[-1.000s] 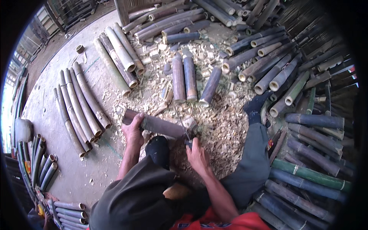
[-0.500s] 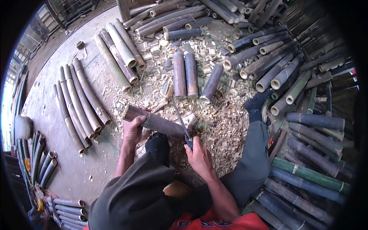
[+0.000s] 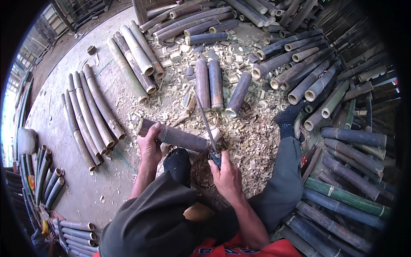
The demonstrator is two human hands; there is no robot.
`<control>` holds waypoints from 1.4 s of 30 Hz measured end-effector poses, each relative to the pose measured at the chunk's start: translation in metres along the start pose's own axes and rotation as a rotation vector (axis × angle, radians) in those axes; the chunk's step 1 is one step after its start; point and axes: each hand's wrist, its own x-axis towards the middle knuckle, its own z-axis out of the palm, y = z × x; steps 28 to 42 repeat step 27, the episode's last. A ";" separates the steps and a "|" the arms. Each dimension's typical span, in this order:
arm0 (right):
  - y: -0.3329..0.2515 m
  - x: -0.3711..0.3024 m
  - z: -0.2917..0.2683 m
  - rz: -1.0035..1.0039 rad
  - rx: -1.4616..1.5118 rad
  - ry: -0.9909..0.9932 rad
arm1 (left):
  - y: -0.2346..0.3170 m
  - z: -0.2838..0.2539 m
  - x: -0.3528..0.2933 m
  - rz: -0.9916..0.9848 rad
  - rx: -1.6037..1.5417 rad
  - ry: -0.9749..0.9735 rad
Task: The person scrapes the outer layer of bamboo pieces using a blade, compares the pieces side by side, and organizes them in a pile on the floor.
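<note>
My left hand (image 3: 150,143) grips a dark bamboo section (image 3: 180,136) that lies across in front of my knees. My right hand (image 3: 224,171) holds the handle of a long chopping knife (image 3: 206,122). Its blade points up and away, with the edge near the section's right end. The section's cut right end (image 3: 214,136) shows pale wood. My dark-socked left foot (image 3: 177,165) sits under the section, and my right leg (image 3: 287,171) stretches out to the right.
Pale bamboo chips (image 3: 252,137) cover the floor ahead. Three short cut sections (image 3: 216,83) lie beyond them. Long pale poles (image 3: 92,111) lie at the left, more (image 3: 135,55) at the upper left. Dark and green poles (image 3: 342,188) are stacked at the right.
The knife was down at the section's right end a second ago; it is now raised, blade pointing up and away. My left hand still holds the section.
</note>
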 end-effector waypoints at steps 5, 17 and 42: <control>0.005 0.009 0.019 -0.009 -0.052 0.004 | -0.001 0.001 0.002 0.036 0.029 -0.009; 0.017 -0.002 0.024 -0.050 0.174 0.132 | 0.015 -0.010 0.008 -0.076 0.204 -0.204; -0.033 0.003 -0.005 -0.082 0.155 0.079 | -0.002 0.006 0.005 0.061 0.150 0.057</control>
